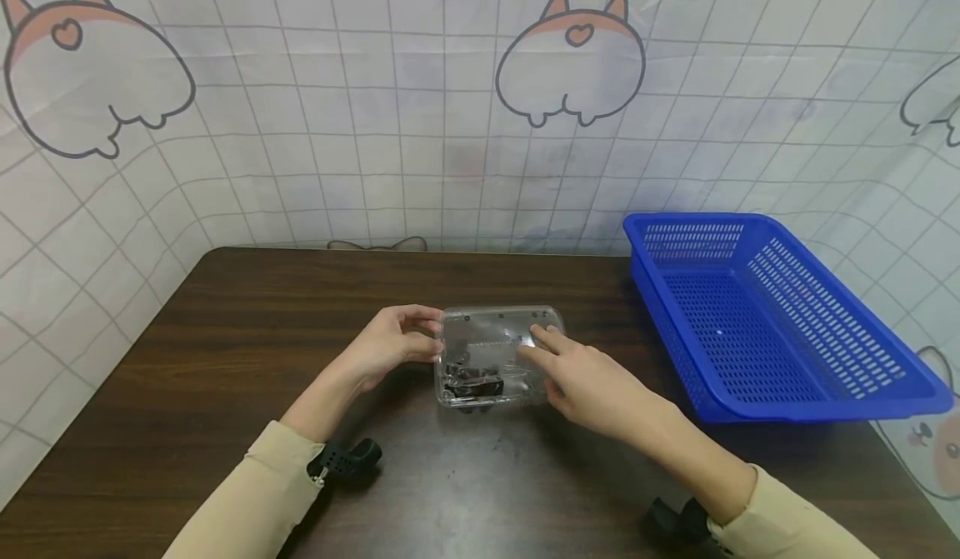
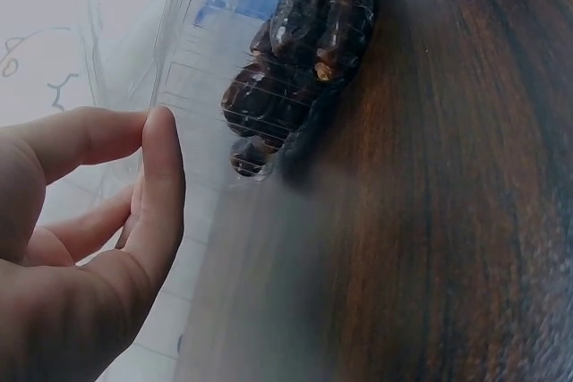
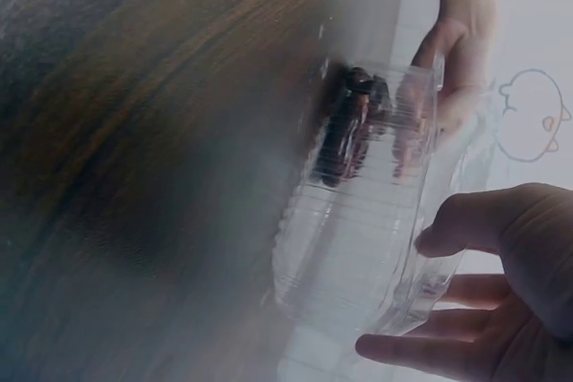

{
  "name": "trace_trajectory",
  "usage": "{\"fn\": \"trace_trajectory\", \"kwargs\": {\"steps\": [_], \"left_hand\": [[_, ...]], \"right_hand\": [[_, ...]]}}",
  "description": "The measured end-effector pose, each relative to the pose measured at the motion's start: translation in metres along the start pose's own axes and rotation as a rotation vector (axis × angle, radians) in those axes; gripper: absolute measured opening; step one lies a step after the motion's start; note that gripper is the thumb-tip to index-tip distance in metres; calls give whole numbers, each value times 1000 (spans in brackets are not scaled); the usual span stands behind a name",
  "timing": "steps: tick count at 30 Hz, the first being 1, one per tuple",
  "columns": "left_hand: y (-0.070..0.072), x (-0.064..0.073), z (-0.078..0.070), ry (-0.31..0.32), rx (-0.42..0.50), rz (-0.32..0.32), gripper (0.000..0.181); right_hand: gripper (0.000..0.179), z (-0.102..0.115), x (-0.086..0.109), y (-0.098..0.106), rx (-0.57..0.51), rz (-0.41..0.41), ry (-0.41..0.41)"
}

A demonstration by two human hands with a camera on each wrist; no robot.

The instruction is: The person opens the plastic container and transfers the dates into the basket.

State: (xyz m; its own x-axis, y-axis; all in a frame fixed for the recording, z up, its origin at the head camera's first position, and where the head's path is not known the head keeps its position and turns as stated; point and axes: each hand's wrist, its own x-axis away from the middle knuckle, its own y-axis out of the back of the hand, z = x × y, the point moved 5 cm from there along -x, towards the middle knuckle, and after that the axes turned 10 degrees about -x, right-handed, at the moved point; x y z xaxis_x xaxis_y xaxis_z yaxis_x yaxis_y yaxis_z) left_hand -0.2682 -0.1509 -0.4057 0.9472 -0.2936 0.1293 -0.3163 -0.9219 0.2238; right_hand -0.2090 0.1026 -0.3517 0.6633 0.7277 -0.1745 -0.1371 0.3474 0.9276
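Note:
A clear plastic clamshell box (image 1: 491, 323) lies on the dark wooden table, with several dark brown dates (image 2: 300, 38) inside. In the head view the dates sit toward its near left corner. My left hand (image 1: 382, 344) pinches the box's left rim between thumb and fingers. Over the right part of the lid is my right hand (image 1: 588, 376), its fingers spread and touching the plastic. The right wrist view shows that hand's thumb (image 3: 457, 225) at the lid's edge and its other fingers extended on the far side.
To the right stands a blue plastic basket (image 1: 660, 326) with slotted walls. A white sheet (image 1: 450, 151) with grid lines and cartoon animals hangs behind the table (image 1: 247, 334). A thin dark cord (image 1: 408, 240) lies at the table's back edge.

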Motion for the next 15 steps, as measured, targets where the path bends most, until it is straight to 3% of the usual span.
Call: {"fn": "trace_trajectory", "kwargs": {"steps": [8,15], "left_hand": [[-1,1,0,-12,13,6,61],[-2,0,-1,-36,7,20,59]], "right_hand": [[55,1,-2,-1,35,26,-15],[60,2,-3,-4,86,25,-22]]}}
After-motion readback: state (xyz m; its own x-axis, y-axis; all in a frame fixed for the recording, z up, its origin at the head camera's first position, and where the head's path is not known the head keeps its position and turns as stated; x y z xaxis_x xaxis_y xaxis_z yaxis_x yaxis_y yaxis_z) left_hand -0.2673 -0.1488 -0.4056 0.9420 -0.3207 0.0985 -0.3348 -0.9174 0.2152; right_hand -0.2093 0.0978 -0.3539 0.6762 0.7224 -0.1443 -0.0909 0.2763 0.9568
